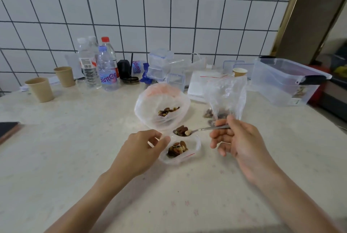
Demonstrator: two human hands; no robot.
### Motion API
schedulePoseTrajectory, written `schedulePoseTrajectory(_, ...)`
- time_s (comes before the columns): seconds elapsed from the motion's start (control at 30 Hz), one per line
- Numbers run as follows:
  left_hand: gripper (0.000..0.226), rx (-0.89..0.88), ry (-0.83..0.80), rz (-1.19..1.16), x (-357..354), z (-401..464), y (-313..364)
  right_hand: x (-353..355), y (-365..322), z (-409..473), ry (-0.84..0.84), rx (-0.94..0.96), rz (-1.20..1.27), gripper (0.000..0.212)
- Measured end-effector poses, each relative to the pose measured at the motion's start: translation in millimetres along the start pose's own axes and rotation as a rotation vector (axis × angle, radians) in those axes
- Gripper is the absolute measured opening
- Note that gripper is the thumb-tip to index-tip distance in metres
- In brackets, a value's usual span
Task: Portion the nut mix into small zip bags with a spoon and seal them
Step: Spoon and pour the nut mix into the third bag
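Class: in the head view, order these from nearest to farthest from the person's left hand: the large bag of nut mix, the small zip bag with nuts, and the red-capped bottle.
From the left hand:
1. Small zip bag, pinched at its rim by that hand.
2. Large bag of nut mix, just behind.
3. Red-capped bottle, far back by the wall.

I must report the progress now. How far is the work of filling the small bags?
Done: the small zip bag already holds some nut mix. In hand: the right hand holds a loaded spoon over its open mouth, which the left hand holds open. Left: this bag is unsealed, and mix remains in the large bag.
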State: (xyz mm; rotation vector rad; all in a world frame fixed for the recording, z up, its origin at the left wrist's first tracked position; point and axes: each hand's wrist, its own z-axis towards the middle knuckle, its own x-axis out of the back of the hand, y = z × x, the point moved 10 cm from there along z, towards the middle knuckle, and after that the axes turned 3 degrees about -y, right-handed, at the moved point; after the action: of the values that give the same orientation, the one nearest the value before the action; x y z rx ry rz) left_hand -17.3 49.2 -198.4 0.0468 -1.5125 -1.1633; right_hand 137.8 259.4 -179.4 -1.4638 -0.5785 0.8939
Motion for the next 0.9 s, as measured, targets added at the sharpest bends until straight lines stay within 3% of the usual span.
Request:
schedulePoseTrajectory(0.13,0.022,-0.014,-0.002,-0.073,-5.3,0.5,7.6,4.0,-1.0,-15.9,-0.018,0.11,-0.172,0.04)
schedulePoseTrajectory(0.3,0.019,0.059,-0.135,-0.398,-4.2,0.6,12.9,-26.2,-43.6,-57.7,-0.195,0.63,-0.944,0.037)
schedulePoseTrajectory(0.4,0.019,0.085,-0.126,-0.36,5.0,4.6,10.7,-53.0,-58.4,-85.4,-0.242,1.005,-1.3,0.04)
schedulePoseTrajectory(0.47,0.019,0.084,-0.076,-0.247,13.1,10.4,8.2,-60.4,-60.8,-89.9,-0.253,1.087,-1.321,0.04)
schedulePoseTrajectory(0.6,0.02,0.037,0.022,-0.031,22.3,17.7,8.8,-42.6,-54.9,-56.0,-0.266,0.726,-0.882,0.033)
schedulePoseTrajectory(0.77,0.021,-0.02,0.072,0.041,19.0,16.1,7.9,-11.1,-32.1,-10.4,-0.013,0.366,-0.27,0.039)
schedulePoseTrajectory(0.9,0.025,0.004,0.078,-0.017,22.9,18.2,-4.1,-4.4,-2.5,16.1,0.078,0.08,0.031,0.041)
